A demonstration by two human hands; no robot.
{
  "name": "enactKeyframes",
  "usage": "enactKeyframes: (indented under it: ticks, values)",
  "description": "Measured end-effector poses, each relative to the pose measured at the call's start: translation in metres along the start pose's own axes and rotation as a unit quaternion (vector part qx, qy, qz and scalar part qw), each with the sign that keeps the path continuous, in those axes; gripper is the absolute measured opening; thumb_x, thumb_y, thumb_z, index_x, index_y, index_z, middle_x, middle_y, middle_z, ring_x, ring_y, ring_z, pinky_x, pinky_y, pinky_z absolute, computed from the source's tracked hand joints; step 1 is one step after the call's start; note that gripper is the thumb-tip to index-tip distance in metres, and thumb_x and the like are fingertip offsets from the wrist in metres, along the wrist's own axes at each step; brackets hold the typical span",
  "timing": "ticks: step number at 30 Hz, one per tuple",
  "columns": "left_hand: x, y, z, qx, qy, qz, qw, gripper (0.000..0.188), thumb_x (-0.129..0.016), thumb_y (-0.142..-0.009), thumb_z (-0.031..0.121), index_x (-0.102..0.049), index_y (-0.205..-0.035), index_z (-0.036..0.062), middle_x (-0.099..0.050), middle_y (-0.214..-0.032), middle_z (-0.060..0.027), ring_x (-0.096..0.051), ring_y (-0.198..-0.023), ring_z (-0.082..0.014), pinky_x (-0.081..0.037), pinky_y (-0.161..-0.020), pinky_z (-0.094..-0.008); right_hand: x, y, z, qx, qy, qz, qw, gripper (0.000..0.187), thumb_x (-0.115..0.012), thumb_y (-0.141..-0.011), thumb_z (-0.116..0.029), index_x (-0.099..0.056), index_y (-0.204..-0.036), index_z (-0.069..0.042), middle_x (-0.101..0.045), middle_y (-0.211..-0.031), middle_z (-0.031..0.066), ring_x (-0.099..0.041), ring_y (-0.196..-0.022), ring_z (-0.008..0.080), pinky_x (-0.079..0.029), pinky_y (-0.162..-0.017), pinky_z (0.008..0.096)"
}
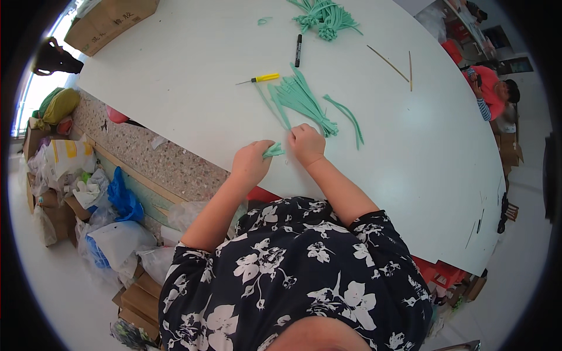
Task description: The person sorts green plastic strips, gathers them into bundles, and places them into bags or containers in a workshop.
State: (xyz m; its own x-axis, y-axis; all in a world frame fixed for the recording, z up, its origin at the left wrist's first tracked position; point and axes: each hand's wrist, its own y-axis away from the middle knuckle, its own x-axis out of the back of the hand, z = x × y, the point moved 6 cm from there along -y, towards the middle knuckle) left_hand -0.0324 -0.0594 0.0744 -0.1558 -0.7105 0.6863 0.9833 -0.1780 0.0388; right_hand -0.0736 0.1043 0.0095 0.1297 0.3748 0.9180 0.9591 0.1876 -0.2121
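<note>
Glossy white table (205,52), fanned green strips (303,100), left grip (252,161) clasping green bunch (273,151), right grip (308,144) pinching strip (281,111)

A short-sleeved dark top (298,266) bears white flowers (222,325).

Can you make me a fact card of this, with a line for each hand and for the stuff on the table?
Left hand: closed on green strips, ends poking out
Right hand: curled at the lower end of long strips; grip partly hidden
Ahead of right hand: fanned green pile
Right of pile: loose strip
Beyond pile: black pen, then green bundles
Left of pile: yellow-handled tool
Far right: two thin sticks
Far left corner: cardboard box
Table: white
</note>
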Motion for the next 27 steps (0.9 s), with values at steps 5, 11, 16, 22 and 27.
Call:
enactKeyframes:
  ticks: [5,11,16,22,27]
  values:
    - [-0.021,-0.016,0.012,-0.081,-0.035,-0.025,0.996,0.034,-0.06,-0.077,0.008,-0.061,-0.111,0.0095,-0.061,-0.106,-0.0112,-0.062,-0.086,-0.031,-0.051,-0.073,-0.0393,0.009,0.028,0.003,0.006,-0.047,0.04,0.998,0.01,-0.067,-0.071,-0.012,-0.059,-0.077,-0.009,-0.06,-0.091,0.0031,-0.06,-0.085,0.0257,-0.051,-0.064,0.0382]
    - [-0.053,-0.04,0.021,-0.228,-0.093,-0.035,0.969,0.045,-0.06,-0.076,0.004,-0.055,-0.12,0.0067,-0.058,-0.116,-0.0091,-0.056,-0.104,-0.0311,-0.046,-0.089,-0.0402,0.0,0.017,0.027,-0.036,-0.076,-0.041,0.996,0.016,-0.069,-0.069,-0.008,-0.057,-0.08,-0.005,-0.063,-0.09,0.01,-0.061,-0.081,0.0287,-0.051,-0.064,0.0367]
    - [-0.075,-0.039,0.024,-0.29,-0.154,-0.082,0.941,0.045,-0.057,-0.076,0.003,-0.053,-0.121,0.004,-0.059,-0.115,-0.0123,-0.055,-0.107,-0.0308,-0.045,-0.091,-0.0412,-0.007,0.034,0.051,-0.312,-0.499,-0.157,0.793,0.012,-0.067,-0.077,-0.007,-0.062,-0.087,-0.002,-0.065,-0.08,0.006,-0.062,-0.068,0.0183,-0.05,-0.062,0.029]
    - [-0.08,-0.041,0.004,-0.134,-0.001,-0.104,0.986,0.035,-0.054,-0.081,0.003,-0.056,-0.116,0.0044,-0.061,-0.088,-0.0139,-0.061,-0.083,-0.033,-0.048,-0.072,-0.0433,0.053,0.0,0.057,-0.298,-0.475,-0.151,0.814,0.024,-0.068,-0.079,-0.017,-0.065,-0.096,-0.001,-0.066,-0.092,0.0093,-0.064,-0.082,0.0215,-0.054,-0.07,0.031]
    - [-0.064,-0.047,0.019,0.114,0.267,-0.126,0.949,0.025,-0.056,-0.085,0.007,-0.059,-0.11,0.0058,-0.062,-0.077,-0.0149,-0.061,-0.069,-0.034,-0.047,-0.063,-0.0384,0.045,-0.036,0.093,-0.126,-0.069,-0.013,0.99,0.017,-0.067,-0.076,-0.016,-0.067,-0.089,-0.005,-0.063,-0.101,0.0089,-0.055,-0.101,0.031,-0.047,-0.085,0.0404]
